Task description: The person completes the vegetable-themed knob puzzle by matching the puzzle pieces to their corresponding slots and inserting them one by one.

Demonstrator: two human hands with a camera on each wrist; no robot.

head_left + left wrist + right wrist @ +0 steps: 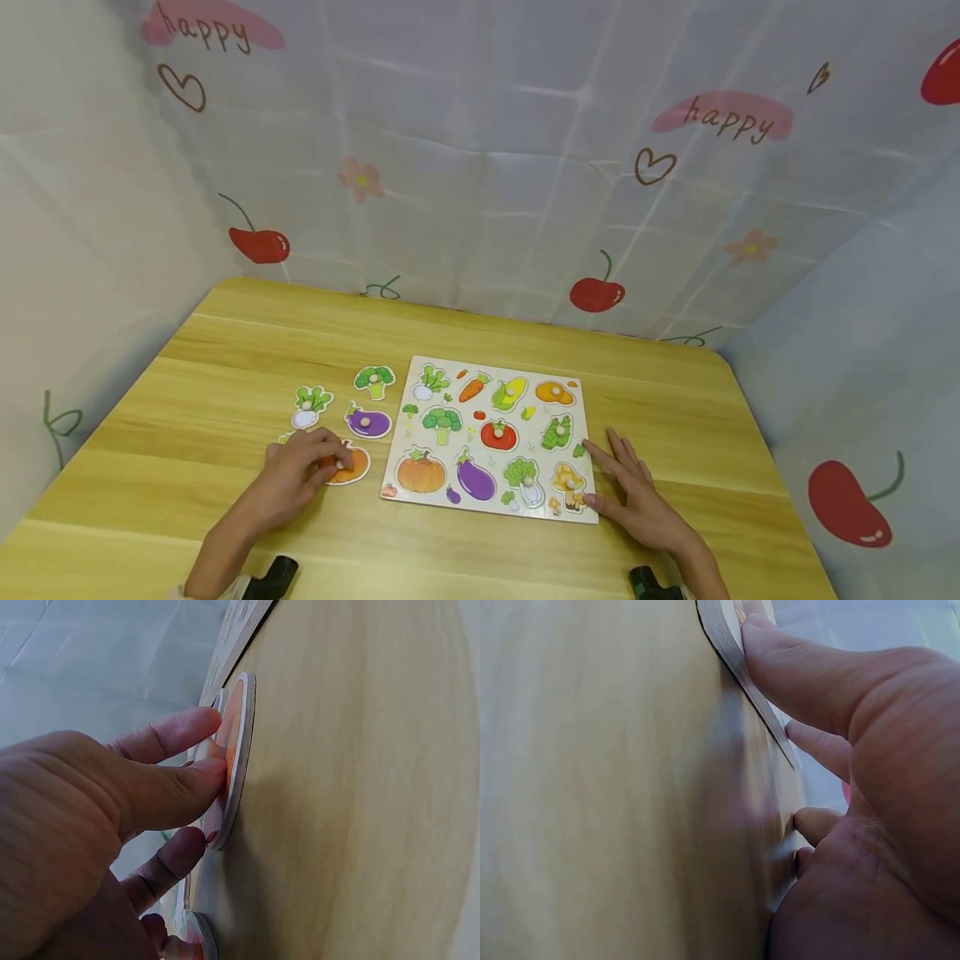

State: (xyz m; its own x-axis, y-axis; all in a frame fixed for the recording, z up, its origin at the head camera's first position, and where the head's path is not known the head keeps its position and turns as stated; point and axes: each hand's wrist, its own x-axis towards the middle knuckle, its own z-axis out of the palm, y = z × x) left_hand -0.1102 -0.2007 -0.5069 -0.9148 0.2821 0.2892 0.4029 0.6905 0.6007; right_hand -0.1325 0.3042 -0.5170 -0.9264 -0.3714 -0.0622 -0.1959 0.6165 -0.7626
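Observation:
My left hand (296, 471) pinches the knob of an orange pumpkin puzzle piece (357, 468), left of the white puzzle board (528, 442). In the left wrist view, thumb and index finger close on the pale knob (210, 748), and the piece is tilted close over the table. Spread fingers of my right hand (637, 500) rest at the board's right edge, the thumb touching its border beside the mushroom piece (567, 479). The board shows a printed pumpkin (422, 474), eggplant (476, 477), broccoli (442, 423) and radish (429, 382) without knobs.
Loose broccoli (374, 381), eggplant (368, 421) and white radish (309, 407) pieces lie around the left hand on the wooden table (300, 333). Another piece is mostly hidden under that hand. Knobbed tomato (499, 436) and corn (509, 393) pieces sit in the board. Printed curtains surround the table.

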